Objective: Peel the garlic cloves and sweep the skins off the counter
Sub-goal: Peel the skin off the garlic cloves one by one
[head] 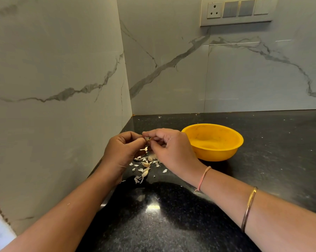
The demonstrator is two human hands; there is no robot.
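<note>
Home kitchen, judging by dark stone counter (pixel 271 160), marbled tiles (pixel 171 51), socket (pixel 214 10) (switches (pixel 238 8) alongside), bowl (pixel 217 151).

Grey-veined marble walls (pixel 62 70) meeting in a corner, switch panel (pixel 237 11) above

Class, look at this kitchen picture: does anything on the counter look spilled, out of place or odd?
Yes. Garlic skins lie scattered on the counter, left of the bowl, not in it. That fits peeling: the left hand and right hand pinch a clove. Nothing looks damaged.
</note>
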